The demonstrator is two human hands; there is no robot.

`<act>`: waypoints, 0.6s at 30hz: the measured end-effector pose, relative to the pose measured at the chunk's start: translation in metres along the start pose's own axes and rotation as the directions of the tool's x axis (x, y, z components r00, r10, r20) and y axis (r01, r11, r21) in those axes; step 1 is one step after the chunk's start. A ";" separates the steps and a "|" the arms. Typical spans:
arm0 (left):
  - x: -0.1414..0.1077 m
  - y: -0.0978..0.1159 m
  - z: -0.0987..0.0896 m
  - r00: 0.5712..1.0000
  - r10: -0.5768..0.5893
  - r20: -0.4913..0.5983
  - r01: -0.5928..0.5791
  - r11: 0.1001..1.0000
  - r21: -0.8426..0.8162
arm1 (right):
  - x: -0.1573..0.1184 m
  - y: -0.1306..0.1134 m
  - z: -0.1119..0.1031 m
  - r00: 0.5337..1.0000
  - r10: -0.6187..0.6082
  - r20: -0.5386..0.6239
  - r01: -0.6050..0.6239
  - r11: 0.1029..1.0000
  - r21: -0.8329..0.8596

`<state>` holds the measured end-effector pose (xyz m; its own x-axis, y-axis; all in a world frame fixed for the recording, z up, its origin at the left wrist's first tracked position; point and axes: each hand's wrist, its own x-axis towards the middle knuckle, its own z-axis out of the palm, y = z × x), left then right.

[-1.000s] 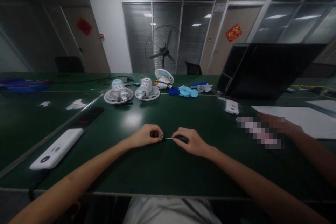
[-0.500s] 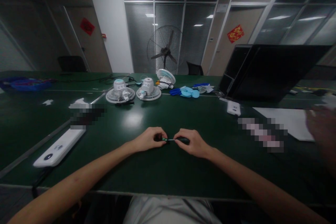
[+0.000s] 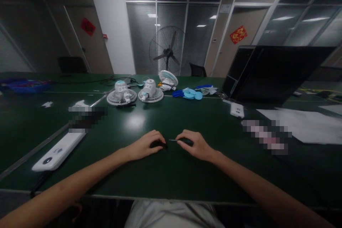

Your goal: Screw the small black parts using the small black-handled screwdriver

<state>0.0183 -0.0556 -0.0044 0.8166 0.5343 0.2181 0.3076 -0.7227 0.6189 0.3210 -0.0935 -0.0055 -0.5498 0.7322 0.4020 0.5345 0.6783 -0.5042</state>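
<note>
My left hand point(image 3: 148, 144) rests low over the green table, its fingers curled round a small black part point(image 3: 158, 144) that is mostly hidden. Facing it, my right hand point(image 3: 196, 144) grips a screwdriver point(image 3: 187, 141) by its dark handle. The thin metal shaft points left, toward the black part, and a short gap separates the tip from my left fingers.
Beyond my hands on the green table point(image 3: 165, 174) are two white fan units point(image 3: 122, 94) point(image 3: 151, 92), a third fan head point(image 3: 168, 80) and blue gloves point(image 3: 188, 93). A white device point(image 3: 60, 151) lies left; a monitor point(image 3: 275, 74) and white paper point(image 3: 307, 124) are right.
My left hand has moved slightly left, away from the screwdriver tip, and the green piece at its fingertips no longer shows. Another person's hand over the paper at right has left the view.
</note>
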 end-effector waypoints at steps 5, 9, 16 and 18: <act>-0.016 -0.032 -0.028 1.000 -0.009 0.017 0.008 0.998 0.065 | 0.000 -0.001 0.000 1.000 -0.003 0.011 0.002 1.000 0.023; -0.019 -0.098 -0.069 0.974 -0.144 -0.176 0.176 0.967 0.182 | 0.000 0.000 0.000 1.000 0.007 0.019 -0.008 0.999 0.038; -0.064 -0.172 -0.131 0.773 -0.377 -0.510 0.540 0.814 0.216 | -0.001 0.003 0.001 0.999 0.014 0.037 -0.015 1.000 0.025; -0.078 -0.175 -0.137 0.760 -0.386 -0.522 0.545 0.817 0.189 | -0.001 0.002 0.000 0.999 0.017 0.046 -0.018 1.000 0.025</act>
<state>-0.1665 0.0895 -0.0263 0.2470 0.9142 0.3212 0.7884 -0.3823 0.4820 0.3227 -0.0929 -0.0070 -0.5695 0.7398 0.3583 0.5279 0.6633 -0.5305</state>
